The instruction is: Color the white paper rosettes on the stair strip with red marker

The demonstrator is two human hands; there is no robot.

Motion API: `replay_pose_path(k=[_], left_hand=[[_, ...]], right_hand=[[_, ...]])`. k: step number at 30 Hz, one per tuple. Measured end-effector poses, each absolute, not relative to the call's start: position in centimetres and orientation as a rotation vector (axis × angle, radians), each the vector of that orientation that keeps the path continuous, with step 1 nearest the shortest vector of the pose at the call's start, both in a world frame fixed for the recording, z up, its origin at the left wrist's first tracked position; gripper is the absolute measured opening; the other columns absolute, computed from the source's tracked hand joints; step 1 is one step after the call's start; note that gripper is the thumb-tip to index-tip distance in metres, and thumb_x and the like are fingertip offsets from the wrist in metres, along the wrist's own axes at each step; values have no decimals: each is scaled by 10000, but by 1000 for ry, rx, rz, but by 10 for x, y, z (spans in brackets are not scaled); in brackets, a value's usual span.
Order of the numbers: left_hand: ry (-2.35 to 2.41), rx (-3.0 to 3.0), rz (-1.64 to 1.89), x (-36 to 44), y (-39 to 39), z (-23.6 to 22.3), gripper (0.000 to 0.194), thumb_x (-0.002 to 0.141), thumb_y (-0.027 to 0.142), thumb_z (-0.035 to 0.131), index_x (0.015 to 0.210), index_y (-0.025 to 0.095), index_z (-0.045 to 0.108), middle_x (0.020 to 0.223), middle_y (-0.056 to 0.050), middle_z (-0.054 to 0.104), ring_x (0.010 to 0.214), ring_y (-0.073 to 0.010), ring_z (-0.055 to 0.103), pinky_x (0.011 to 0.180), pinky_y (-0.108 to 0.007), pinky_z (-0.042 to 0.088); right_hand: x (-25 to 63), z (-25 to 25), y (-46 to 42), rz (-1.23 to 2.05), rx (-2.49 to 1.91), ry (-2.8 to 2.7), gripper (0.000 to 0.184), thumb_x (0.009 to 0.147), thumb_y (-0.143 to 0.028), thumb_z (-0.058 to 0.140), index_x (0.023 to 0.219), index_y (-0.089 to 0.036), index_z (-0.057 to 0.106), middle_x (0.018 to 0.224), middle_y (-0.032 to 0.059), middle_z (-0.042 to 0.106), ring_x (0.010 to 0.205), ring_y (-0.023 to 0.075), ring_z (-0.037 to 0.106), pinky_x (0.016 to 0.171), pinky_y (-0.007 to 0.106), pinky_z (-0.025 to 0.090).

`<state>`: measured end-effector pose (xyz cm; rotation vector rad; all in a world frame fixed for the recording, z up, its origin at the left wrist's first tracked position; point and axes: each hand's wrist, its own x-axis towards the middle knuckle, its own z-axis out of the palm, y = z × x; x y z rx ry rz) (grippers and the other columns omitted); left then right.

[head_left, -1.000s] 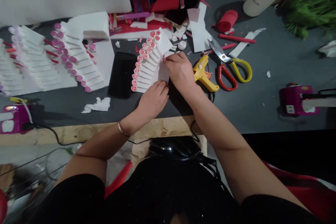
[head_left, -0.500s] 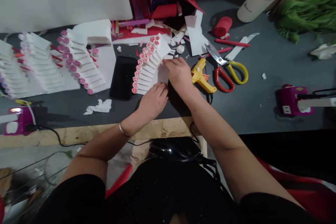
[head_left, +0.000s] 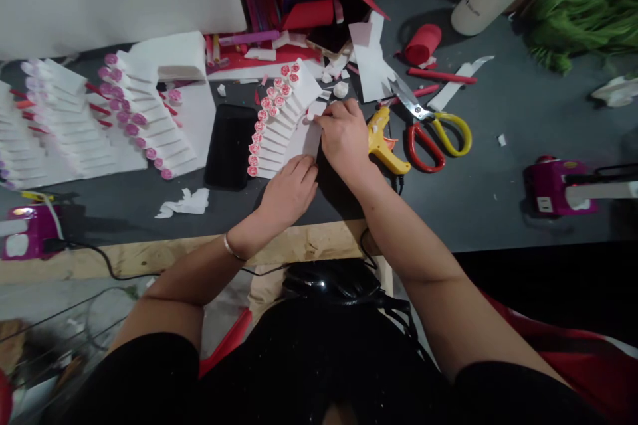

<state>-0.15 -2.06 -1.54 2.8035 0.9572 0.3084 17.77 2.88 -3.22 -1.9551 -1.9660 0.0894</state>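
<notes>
1. The left hand (head_left: 292, 189) lies with its grip released, fingers resting against the near edge of a fan of white strips (head_left: 279, 123) tipped with pink roses.
2. The right hand (head_left: 345, 139) curls over the fan's right edge; I cannot tell whether its grip is clenched.
3. The fan lies on the grey worktop (head_left: 448, 212), just right of a black phone (head_left: 230, 146).
4. A yellow glue gun (head_left: 383, 143) and red-and-yellow scissors (head_left: 428, 139) lie to the right; more rose fans (head_left: 114, 119) lie to the left.

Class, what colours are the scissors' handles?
Red and yellow on the steel-bladed scissors, seen in the head view.
</notes>
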Motion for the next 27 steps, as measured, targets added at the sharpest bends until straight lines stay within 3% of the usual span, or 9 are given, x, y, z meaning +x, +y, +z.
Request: replay_pose_path(k=[6, 11, 17, 23, 27], left_hand=[[977, 2788, 273, -1, -20, -16, 319, 1049, 141, 526, 1313, 44, 678, 1338, -239, 710, 1357, -347, 646, 1098, -494, 619], [977, 2809, 261, -1, -22, -18, 307, 1050, 138, 519, 1282, 41, 695, 1341, -243, 711, 1356, -337, 652, 1099, -462, 615], [999, 2827, 204, 1, -24, -17, 328, 1062, 140, 505, 1293, 16, 703, 1333, -256, 716, 1369, -350, 648, 1118, -471, 605], [978, 2759, 156, 8, -35, -14, 346, 1036, 144, 604, 1353, 30, 686, 1382, -261, 702, 1379, -350, 648, 1085, -466, 635], [987, 2762, 170, 12, -42, -18, 299, 1033, 97, 576, 1297, 49, 708, 1395, -265, 699, 1373, -350, 657, 1041, -469, 662]], right_hand=[[178, -31, 26, 85, -1924, -1950, 391, 1083, -200, 435, 1164, -182, 817, 1198, 152, 732, 1206, 307, 595, 1016, 504, 508], [175, -21, 22, 107, -1908, -2007, 402, 1084, -200, 455, 1322, -216, 779, 1215, 143, 727, 1222, 305, 592, 1031, 489, 495], [171, -11, 19, 176, -1967, -2108, 408, 1108, -225, 439, 1360, -225, 759, 1208, 151, 734, 1232, 312, 594, 1047, 473, 486], [170, -7, -1, 194, -1962, -2140, 466, 1085, -159, 422, 1458, -196, 700, 1217, 189, 746, 1122, 304, 642, 980, 469, 512], [167, -4, -13, 207, -2014, -2174, 505, 1069, -133, 456, 1538, -200, 632, 1308, 212, 715, 1153, 313, 644, 984, 464, 514]])
